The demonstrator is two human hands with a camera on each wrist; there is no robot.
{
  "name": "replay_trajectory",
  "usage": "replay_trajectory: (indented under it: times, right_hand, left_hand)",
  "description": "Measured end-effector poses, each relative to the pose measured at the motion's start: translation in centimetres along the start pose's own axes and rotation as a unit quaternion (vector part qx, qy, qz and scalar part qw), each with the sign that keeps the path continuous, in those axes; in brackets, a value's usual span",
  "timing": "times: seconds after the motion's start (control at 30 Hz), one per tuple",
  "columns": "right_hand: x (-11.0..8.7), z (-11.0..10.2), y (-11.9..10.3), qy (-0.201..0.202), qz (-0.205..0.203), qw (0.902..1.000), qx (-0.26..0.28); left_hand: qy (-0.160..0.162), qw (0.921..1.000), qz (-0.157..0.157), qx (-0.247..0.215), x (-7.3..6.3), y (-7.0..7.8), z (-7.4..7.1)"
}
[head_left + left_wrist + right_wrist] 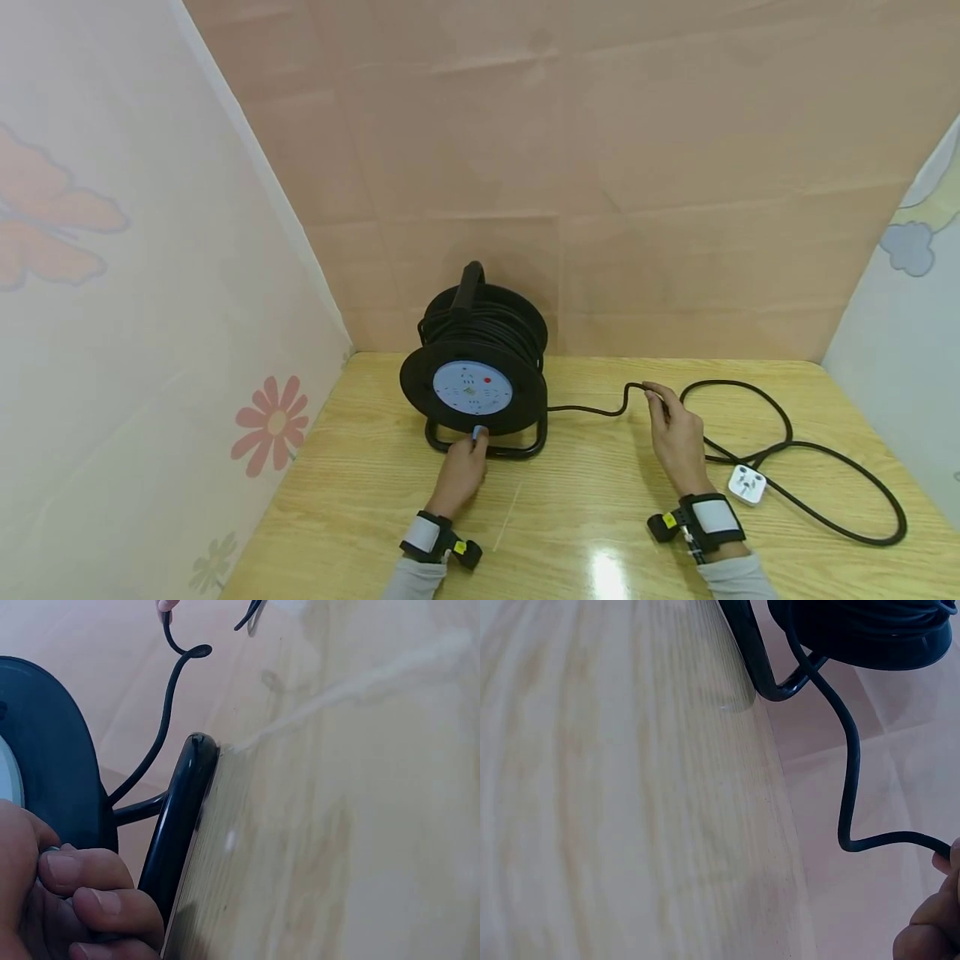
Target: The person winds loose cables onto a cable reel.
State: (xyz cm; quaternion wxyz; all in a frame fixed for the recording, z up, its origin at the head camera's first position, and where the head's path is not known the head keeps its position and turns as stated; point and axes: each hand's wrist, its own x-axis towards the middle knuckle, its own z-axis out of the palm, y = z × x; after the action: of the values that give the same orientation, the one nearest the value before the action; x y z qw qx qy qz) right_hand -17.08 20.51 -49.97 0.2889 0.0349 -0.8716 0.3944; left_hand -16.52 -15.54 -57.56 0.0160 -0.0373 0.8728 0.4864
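Note:
A black cable reel (480, 392) stands on the table, its pale socket disc (456, 398) facing front and cable wound round its drum. At the lower rim of that disc side, my left hand (460, 475) pinches a small light knob (478, 432); in the left wrist view the curled fingers (112, 904) hide most of it. To the right of the reel, my right hand (677, 435) holds the black cable (585, 409) between thumb and fingers, raised over the table. From the reel to that hand the cable runs loosely, with a bend, seen also in the right wrist view (851, 765).
Right of my right hand, more cable lies in loose loops (847, 457) on the wooden table (360, 517), with a white plug (747, 485) among them. The reel's black tube stand (517, 453) rests on the tabletop. A brown covered wall (637, 208) closes off the back.

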Motion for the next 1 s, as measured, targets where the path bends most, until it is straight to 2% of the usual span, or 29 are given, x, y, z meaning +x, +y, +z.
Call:
replay_trajectory:
  times: [0.27,0.57,0.7,1.0]
  right_hand:
    - [0.1,0.0,-0.1,-0.002,0.027,0.9995,-0.014]
    - [-0.1,-0.2,-0.3,-0.008,0.041,0.9990,-0.017]
    - [-0.1,-0.2,-0.4,-0.010,0.046,0.9988,-0.015]
    - [-0.1,-0.3,-0.5,-0.026,0.049,0.9983,-0.015]
  left_hand:
    - [0.043,0.9990,0.005,-0.005,-0.1,-0.1,-0.5]
    - [0.028,0.9982,-0.011,-0.051,0.5,-1.0,-0.8]
    - [0.032,0.9974,-0.012,-0.064,0.6,-1.3,-0.8]
    - [0.029,0.9958,-0.022,-0.084,0.5,-1.3,-1.0]
